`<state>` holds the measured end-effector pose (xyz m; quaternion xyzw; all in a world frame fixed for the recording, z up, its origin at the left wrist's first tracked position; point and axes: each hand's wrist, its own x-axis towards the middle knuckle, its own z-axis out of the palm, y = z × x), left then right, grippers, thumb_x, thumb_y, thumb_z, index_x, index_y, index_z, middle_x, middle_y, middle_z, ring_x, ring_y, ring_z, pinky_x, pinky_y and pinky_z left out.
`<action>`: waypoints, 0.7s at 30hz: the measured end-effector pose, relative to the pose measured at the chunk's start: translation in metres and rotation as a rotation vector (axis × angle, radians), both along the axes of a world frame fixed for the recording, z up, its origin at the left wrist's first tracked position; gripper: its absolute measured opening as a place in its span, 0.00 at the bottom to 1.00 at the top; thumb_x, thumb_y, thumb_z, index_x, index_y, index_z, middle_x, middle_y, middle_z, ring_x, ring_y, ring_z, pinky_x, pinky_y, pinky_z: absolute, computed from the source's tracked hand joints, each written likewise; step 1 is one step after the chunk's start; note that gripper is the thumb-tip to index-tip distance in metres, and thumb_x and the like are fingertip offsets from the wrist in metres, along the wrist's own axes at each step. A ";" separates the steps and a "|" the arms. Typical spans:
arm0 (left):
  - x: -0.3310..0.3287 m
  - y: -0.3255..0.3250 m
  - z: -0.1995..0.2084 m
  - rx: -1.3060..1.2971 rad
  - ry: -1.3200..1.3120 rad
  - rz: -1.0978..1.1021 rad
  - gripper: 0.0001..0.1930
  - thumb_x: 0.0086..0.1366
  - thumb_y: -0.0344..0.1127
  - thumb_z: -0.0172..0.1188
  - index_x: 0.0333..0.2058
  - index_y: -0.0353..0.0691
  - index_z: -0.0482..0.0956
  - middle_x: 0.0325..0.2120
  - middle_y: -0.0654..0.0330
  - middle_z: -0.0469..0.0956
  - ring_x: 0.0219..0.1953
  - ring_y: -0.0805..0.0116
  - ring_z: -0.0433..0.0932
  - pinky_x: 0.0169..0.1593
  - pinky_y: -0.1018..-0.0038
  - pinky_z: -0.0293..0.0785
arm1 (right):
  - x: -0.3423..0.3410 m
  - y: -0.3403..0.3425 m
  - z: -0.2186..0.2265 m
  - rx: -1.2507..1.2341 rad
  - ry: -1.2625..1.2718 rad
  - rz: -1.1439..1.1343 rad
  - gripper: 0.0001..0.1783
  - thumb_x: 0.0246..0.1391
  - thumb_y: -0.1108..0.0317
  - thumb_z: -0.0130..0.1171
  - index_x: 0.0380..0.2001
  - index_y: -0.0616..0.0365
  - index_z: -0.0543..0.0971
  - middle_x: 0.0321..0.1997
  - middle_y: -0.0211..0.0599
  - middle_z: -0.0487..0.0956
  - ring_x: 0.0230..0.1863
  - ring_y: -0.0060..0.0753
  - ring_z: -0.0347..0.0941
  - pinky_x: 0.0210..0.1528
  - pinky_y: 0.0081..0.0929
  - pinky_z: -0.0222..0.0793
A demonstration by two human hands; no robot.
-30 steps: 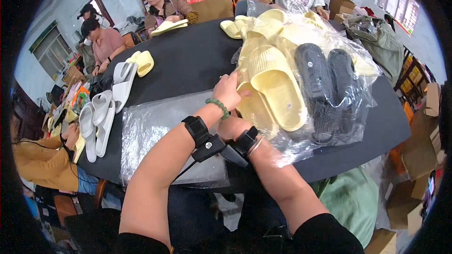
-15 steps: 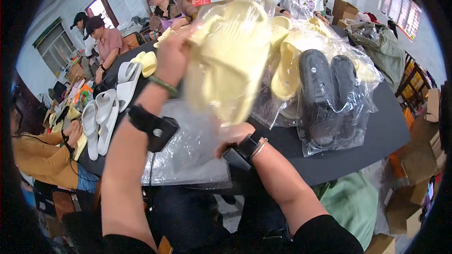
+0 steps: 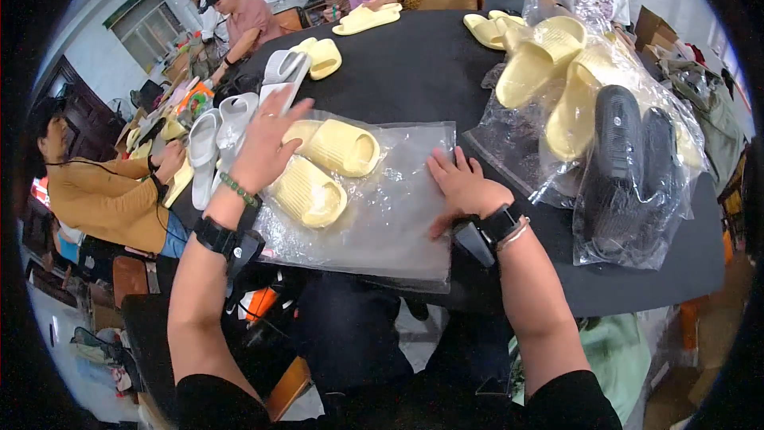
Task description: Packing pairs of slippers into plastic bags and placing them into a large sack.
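Note:
A pair of pale yellow slippers (image 3: pixel 310 193) lies at the left part of a flat clear plastic bag (image 3: pixel 402 227) in front of me. Whether the slippers are inside it or on top, I cannot tell for sure. My left hand (image 3: pixel 267 143) hovers over or rests at their left end, fingers spread. At the bag's right side, my right hand (image 3: pixel 465 187) lies with its fingers stretched out, touching the plastic. Grey-white slippers (image 3: pixel 204 151) stand just left of my left hand.
To the right, bagged yellow slippers (image 3: pixel 541 64) are heaped beside bagged black slippers (image 3: pixel 617 139). More yellow slippers (image 3: pixel 366 20) lie along the far edge of the black table (image 3: pixel 422 72). Several people sit around it; one in a mustard top (image 3: pixel 111 199) is at my left.
The raised plastic-wrapped yellow slippers are out of my hands. Both hands have come down to the flat bag, where a yellow pair now lies. The view has swung left.

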<state>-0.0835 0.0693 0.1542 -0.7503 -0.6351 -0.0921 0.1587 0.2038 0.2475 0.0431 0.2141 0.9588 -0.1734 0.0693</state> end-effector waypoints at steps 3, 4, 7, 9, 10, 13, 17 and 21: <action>-0.053 -0.033 -0.037 0.166 -0.115 0.436 0.30 0.58 0.36 0.62 0.59 0.40 0.67 0.61 0.40 0.61 0.64 0.45 0.60 0.64 0.59 0.58 | -0.001 -0.003 0.001 0.021 0.012 0.025 0.77 0.18 0.41 0.78 0.69 0.60 0.45 0.75 0.48 0.41 0.74 0.62 0.30 0.73 0.52 0.31; -0.077 -0.041 -0.047 0.170 -0.256 0.530 0.33 0.58 0.44 0.62 0.59 0.35 0.65 0.59 0.37 0.63 0.63 0.44 0.61 0.64 0.60 0.58 | -0.002 -0.005 0.004 0.012 0.013 0.016 0.77 0.18 0.42 0.78 0.69 0.59 0.46 0.75 0.48 0.41 0.74 0.62 0.30 0.73 0.52 0.31; -0.106 -0.047 -0.066 0.131 -0.430 0.702 0.41 0.58 0.56 0.61 0.59 0.27 0.63 0.57 0.36 0.66 0.61 0.44 0.64 0.63 0.62 0.60 | 0.000 -0.003 0.003 -0.008 0.031 0.001 0.77 0.17 0.43 0.79 0.69 0.58 0.46 0.75 0.48 0.42 0.74 0.62 0.29 0.72 0.54 0.32; -0.116 -0.049 -0.071 0.083 -0.462 0.785 0.44 0.58 0.60 0.60 0.59 0.25 0.61 0.57 0.37 0.66 0.61 0.45 0.65 0.63 0.63 0.60 | 0.001 -0.004 0.003 0.009 0.013 -0.013 0.76 0.17 0.44 0.79 0.69 0.57 0.47 0.74 0.48 0.42 0.74 0.62 0.29 0.72 0.55 0.34; -0.119 -0.048 -0.073 0.068 -0.470 0.796 0.48 0.56 0.63 0.60 0.60 0.26 0.60 0.58 0.37 0.65 0.61 0.45 0.64 0.63 0.63 0.59 | 0.000 -0.003 0.000 0.024 0.006 -0.009 0.75 0.17 0.43 0.79 0.68 0.57 0.48 0.74 0.49 0.43 0.74 0.63 0.29 0.72 0.56 0.35; -0.139 -0.043 -0.082 0.113 -0.429 0.839 0.55 0.51 0.68 0.61 0.63 0.27 0.55 0.60 0.38 0.62 0.63 0.46 0.62 0.64 0.64 0.59 | -0.001 -0.003 0.003 0.029 0.007 0.000 0.75 0.17 0.42 0.78 0.68 0.57 0.49 0.74 0.49 0.43 0.74 0.63 0.29 0.72 0.56 0.36; -0.161 -0.040 -0.075 0.141 -0.587 0.864 0.62 0.45 0.72 0.63 0.65 0.27 0.50 0.61 0.35 0.59 0.64 0.46 0.61 0.64 0.66 0.59 | -0.002 -0.006 0.008 0.027 0.001 0.010 0.74 0.19 0.43 0.77 0.68 0.58 0.48 0.74 0.49 0.43 0.74 0.61 0.30 0.71 0.54 0.36; -0.153 -0.019 -0.056 -0.355 -0.454 1.065 0.34 0.49 0.65 0.66 0.33 0.32 0.83 0.34 0.49 0.82 0.38 0.58 0.81 0.42 0.63 0.74 | -0.001 -0.001 0.001 0.020 -0.010 -0.007 0.75 0.17 0.42 0.78 0.68 0.56 0.49 0.74 0.49 0.44 0.74 0.63 0.31 0.72 0.55 0.36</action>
